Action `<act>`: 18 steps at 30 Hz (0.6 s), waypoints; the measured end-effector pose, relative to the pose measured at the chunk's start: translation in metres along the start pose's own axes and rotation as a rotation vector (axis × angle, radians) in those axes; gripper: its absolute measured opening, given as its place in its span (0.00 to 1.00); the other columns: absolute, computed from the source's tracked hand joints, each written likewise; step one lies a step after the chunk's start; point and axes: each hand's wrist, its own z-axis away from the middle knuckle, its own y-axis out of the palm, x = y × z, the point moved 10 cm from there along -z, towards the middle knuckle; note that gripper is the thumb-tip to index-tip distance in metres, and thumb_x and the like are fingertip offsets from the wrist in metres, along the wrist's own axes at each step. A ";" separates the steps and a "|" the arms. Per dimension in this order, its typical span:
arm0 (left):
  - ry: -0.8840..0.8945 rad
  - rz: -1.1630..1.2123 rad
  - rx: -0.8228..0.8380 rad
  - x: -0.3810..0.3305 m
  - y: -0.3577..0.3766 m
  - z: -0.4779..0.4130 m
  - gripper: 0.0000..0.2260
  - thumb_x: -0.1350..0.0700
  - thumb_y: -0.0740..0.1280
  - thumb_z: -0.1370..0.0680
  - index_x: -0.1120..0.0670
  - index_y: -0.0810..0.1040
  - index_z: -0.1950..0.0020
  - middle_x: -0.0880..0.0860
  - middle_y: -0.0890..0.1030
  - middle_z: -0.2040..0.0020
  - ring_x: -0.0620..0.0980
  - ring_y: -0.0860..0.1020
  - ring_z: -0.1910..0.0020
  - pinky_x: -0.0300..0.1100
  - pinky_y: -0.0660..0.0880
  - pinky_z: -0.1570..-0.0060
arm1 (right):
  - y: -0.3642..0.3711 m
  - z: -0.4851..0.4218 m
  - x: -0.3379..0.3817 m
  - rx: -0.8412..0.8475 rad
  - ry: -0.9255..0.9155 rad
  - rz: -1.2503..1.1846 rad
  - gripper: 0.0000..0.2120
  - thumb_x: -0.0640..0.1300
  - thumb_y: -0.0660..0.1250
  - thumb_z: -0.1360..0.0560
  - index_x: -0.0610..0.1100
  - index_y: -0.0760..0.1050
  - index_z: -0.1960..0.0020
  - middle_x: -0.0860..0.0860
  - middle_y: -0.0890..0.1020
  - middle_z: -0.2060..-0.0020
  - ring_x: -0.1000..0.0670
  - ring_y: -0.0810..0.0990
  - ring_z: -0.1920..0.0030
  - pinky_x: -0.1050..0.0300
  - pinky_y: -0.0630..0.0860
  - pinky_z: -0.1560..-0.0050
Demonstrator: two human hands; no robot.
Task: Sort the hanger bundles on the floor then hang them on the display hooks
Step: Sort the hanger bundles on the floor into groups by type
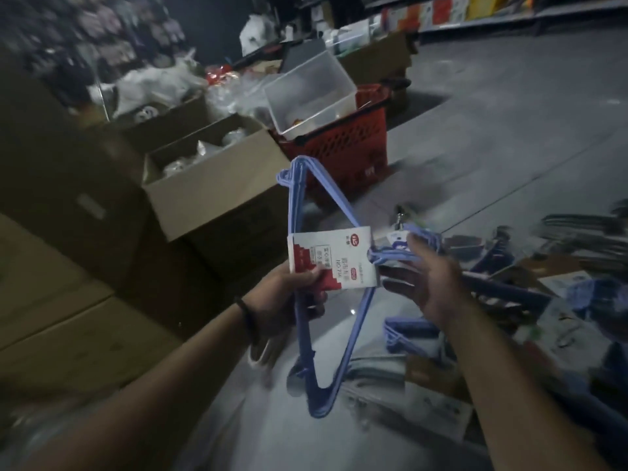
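A bundle of light blue hangers [356, 321] with a white and red paper label [331, 258] hangs in front of me, turned on its side. My left hand [289, 300] grips its left bar and the label's lower edge. My right hand [431, 283] holds the hook end at the bundle's right, thumb over the blue hooks, the other fingers fairly straight. More hanger bundles [530, 294], dark blue, light blue and grey, lie spread on the floor to the right and below my arms. No display hooks are visible.
Open cardboard boxes [217, 188] stand to the left. A red shopping basket [343, 144] holding a clear plastic bin [312, 93] stands behind the bundle. Grey tiled floor [509, 130] stretches right, toward store shelves [492, 11] at the back.
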 end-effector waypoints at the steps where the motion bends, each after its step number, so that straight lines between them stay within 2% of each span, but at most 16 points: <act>1: -0.025 -0.012 -0.006 0.007 -0.004 0.006 0.23 0.55 0.72 0.24 0.58 0.74 0.31 0.58 0.83 0.46 0.52 0.81 0.57 0.49 0.79 0.53 | 0.001 0.001 -0.004 -0.014 0.008 0.002 0.22 0.56 0.69 0.21 0.39 0.80 0.36 0.38 0.87 0.46 0.37 0.87 0.52 0.43 0.83 0.51; 4: -0.148 -0.032 0.027 0.034 -0.019 0.010 0.28 0.46 0.72 0.25 0.57 0.75 0.29 0.58 0.83 0.39 0.55 0.83 0.49 0.53 0.76 0.43 | -0.007 0.010 -0.016 -0.099 0.017 0.060 0.16 0.50 0.68 0.18 0.41 0.79 0.36 0.38 0.87 0.51 0.38 0.87 0.60 0.45 0.84 0.57; 6: -0.186 -0.046 0.014 0.056 -0.033 0.005 0.32 0.40 0.72 0.25 0.57 0.75 0.27 0.59 0.82 0.36 0.58 0.82 0.42 0.57 0.73 0.35 | -0.015 0.018 -0.031 -0.130 0.039 0.152 0.14 0.48 0.69 0.18 0.42 0.79 0.37 0.38 0.88 0.51 0.36 0.88 0.56 0.39 0.85 0.51; 7: -0.198 -0.045 -0.015 0.069 -0.045 0.002 0.30 0.40 0.72 0.24 0.56 0.76 0.28 0.59 0.83 0.35 0.60 0.82 0.40 0.60 0.72 0.32 | -0.018 0.022 -0.041 -0.114 0.079 0.228 0.13 0.49 0.69 0.18 0.42 0.80 0.38 0.38 0.87 0.50 0.34 0.88 0.54 0.37 0.84 0.48; 9: -0.234 -0.082 -0.092 0.099 -0.070 0.003 0.24 0.41 0.70 0.21 0.54 0.77 0.30 0.59 0.85 0.40 0.61 0.84 0.41 0.65 0.73 0.32 | -0.020 0.035 -0.069 -0.023 0.245 0.406 0.16 0.51 0.69 0.19 0.40 0.80 0.39 0.37 0.87 0.49 0.33 0.87 0.49 0.38 0.82 0.44; 11: -0.336 -0.099 -0.114 0.135 -0.094 0.011 0.21 0.43 0.68 0.19 0.53 0.75 0.31 0.60 0.86 0.42 0.61 0.85 0.43 0.66 0.76 0.35 | -0.026 0.051 -0.105 0.063 0.441 0.644 0.20 0.54 0.69 0.20 0.39 0.80 0.38 0.38 0.88 0.49 0.36 0.87 0.49 0.44 0.81 0.48; 13: -0.495 -0.127 -0.052 0.168 -0.114 0.021 0.18 0.45 0.67 0.18 0.53 0.75 0.31 0.60 0.86 0.42 0.62 0.84 0.42 0.65 0.76 0.35 | -0.032 0.066 -0.146 0.126 0.625 0.824 0.21 0.56 0.67 0.19 0.39 0.78 0.37 0.40 0.88 0.50 0.39 0.87 0.51 0.50 0.80 0.52; 16: -0.686 -0.149 0.037 0.211 -0.141 0.039 0.19 0.48 0.68 0.18 0.56 0.74 0.30 0.60 0.86 0.42 0.62 0.84 0.43 0.65 0.74 0.33 | -0.033 0.097 -0.210 0.158 0.920 0.880 0.19 0.54 0.63 0.17 0.38 0.75 0.39 0.41 0.88 0.53 0.41 0.86 0.52 0.55 0.79 0.59; 18: -0.792 -0.183 0.043 0.240 -0.159 0.053 0.18 0.51 0.70 0.19 0.57 0.75 0.32 0.59 0.87 0.46 0.61 0.84 0.45 0.65 0.71 0.31 | -0.031 0.115 -0.248 0.213 1.079 0.942 0.19 0.57 0.61 0.17 0.40 0.75 0.42 0.43 0.88 0.54 0.43 0.86 0.50 0.56 0.80 0.58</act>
